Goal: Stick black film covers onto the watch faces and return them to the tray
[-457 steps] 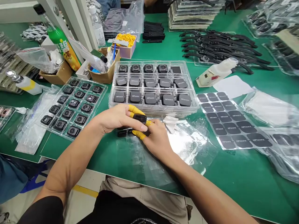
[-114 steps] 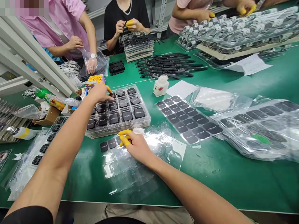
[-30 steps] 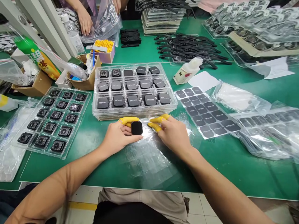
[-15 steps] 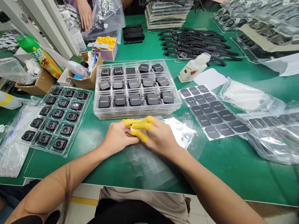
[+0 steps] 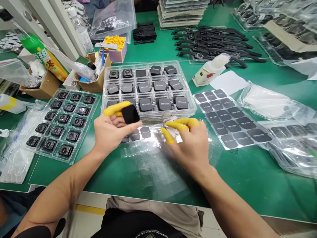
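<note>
My left hand (image 5: pixel 107 132), with yellow finger cots, pinches a square smartwatch case (image 5: pixel 130 114) by its edges. The glossy black screen is tilted up toward me, and no strap shows on it. To the right, my right hand (image 5: pixel 194 148), also in yellow finger cots, is closed on a crumpled white wipe (image 5: pixel 170 127), partly hidden by the fingers. Below and between the hands, a clear sheet with dark square stickers (image 5: pixel 145 132) lies on the table. Behind them stands a stack of clear trays (image 5: pixel 190 99) holding watch cases, most topped by dark printed squares.
A clear tray of watch cases (image 5: pixel 63 119) lies on the left. At right are a sheet of dark stickers (image 5: pixel 224 115), a white bottle (image 5: pixel 210 71) and plastic bags (image 5: pixel 269 99). Black straps (image 5: pixel 213 44), small boxes (image 5: pixel 92 86) and a green-and-orange drink bottle (image 5: pixel 47 59) stand farther back.
My hands have come apart: the left moved left and up with the watch case, now showing its screen. My right hand moved right with the wipe. The co-worker's hand at the back has left view.
</note>
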Available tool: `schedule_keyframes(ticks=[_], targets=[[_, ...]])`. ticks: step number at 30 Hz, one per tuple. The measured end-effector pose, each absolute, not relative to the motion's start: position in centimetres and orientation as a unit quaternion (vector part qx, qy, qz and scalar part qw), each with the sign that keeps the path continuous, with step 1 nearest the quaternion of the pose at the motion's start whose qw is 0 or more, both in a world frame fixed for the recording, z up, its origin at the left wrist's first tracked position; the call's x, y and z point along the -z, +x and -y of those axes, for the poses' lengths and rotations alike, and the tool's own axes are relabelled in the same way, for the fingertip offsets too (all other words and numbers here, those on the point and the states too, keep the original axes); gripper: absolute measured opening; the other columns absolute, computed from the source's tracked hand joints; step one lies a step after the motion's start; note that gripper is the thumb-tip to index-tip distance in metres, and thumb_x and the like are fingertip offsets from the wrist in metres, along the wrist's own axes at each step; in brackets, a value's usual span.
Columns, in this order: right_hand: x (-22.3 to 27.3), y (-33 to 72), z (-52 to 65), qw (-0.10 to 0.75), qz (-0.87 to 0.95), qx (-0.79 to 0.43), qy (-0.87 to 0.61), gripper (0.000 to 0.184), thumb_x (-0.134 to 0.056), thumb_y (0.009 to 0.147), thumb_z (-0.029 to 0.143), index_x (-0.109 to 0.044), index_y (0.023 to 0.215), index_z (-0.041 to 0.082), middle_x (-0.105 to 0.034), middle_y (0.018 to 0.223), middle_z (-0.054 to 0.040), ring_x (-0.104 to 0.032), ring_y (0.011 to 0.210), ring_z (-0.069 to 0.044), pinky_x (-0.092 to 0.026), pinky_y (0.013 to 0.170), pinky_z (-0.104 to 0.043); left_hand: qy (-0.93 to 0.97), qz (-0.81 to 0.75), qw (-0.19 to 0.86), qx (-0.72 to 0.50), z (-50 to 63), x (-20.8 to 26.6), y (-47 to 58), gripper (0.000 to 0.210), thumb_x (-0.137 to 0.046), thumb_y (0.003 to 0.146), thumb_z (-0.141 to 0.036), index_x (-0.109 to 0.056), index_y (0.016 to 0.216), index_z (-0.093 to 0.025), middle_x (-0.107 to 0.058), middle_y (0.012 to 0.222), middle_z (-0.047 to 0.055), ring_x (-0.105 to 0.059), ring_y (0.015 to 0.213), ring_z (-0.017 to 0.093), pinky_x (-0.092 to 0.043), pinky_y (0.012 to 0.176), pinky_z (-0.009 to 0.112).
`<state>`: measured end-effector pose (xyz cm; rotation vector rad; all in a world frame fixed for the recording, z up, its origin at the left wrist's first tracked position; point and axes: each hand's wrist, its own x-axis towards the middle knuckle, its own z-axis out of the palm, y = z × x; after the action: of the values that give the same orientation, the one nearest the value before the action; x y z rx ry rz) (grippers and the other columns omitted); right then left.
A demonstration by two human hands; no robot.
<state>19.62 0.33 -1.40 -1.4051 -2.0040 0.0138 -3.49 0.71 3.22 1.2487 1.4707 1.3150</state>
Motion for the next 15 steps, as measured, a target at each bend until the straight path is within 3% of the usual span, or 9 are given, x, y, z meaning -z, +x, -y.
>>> schedule_keyframes(ticks=[3,6,9,13,15], targets=[[2.1,17.4,0.5,0.311,0.797,-0.024,-0.517,0.031,-0.065,0.1,0.035,-0.072,0.124,0.017,-0.073,0.109,-0.0161,-0.062,0.098,-0.032,-0.049,0.087,-0.048,0.467,-0.569,0.369,-0.567,-1.1,-3.2,-4.1,0.068,-0.099,0.058,-0.036,-0.071,0.119,-0.021,-0.069,0.088,0.0,-0.071,0.081,0.017,-0.061,0.063,0.025],[2.9,15.8,0.2,0.252,0.797,-0.04,-0.548,0.037,-0.066,0.099,0.043,-0.071,0.125,0.016,-0.074,0.109,-0.0171,-0.06,0.099,-0.034,-0.047,0.086,-0.048,0.46,-0.552,0.42,-0.554,-1.0,-3.2,-4.0,0.067,-0.099,0.056,-0.035,-0.072,0.116,-0.019,-0.072,0.09,0.002,-0.071,0.08,0.017,-0.061,0.064,0.026],[3.2,15.6,-0.5,0.246,0.776,-0.073,-0.576,0.033,-0.066,0.098,0.044,-0.075,0.116,0.018,-0.076,0.103,-0.0151,-0.061,0.096,-0.034,-0.045,0.083,-0.046,0.474,-0.534,0.512,-0.477,-0.5,-3.8,-4.1,0.068,-0.099,0.053,-0.029,-0.074,0.116,-0.017,-0.07,0.081,0.0,-0.065,0.067,0.013,-0.055,0.058,0.024],[2.8,15.9,-1.1,0.257,0.74,-0.141,-0.606,0.027,-0.064,0.096,0.039,-0.077,0.112,0.021,-0.077,0.092,-0.0101,-0.063,0.092,-0.031,-0.045,0.081,-0.044,0.498,-0.554,0.576,-0.336,-0.2,-4.9,-4.6,0.062,-0.098,0.058,-0.027,-0.076,0.115,-0.015,-0.06,0.063,-0.005,-0.044,0.05,0.006,-0.034,0.046,0.02],[2.6,16.0,-1.2,0.256,0.735,-0.164,-0.606,0.027,-0.063,0.095,0.036,-0.077,0.113,0.021,-0.079,0.096,-0.0099,-0.064,0.092,-0.03,-0.046,0.083,-0.044,0.501,-0.542,0.6,-0.309,-0.2,-5.1,-4.7,0.059,-0.097,0.059,-0.026,-0.076,0.113,-0.015,-0.065,0.069,-0.003,-0.049,0.054,0.007,-0.036,0.049,0.02]])
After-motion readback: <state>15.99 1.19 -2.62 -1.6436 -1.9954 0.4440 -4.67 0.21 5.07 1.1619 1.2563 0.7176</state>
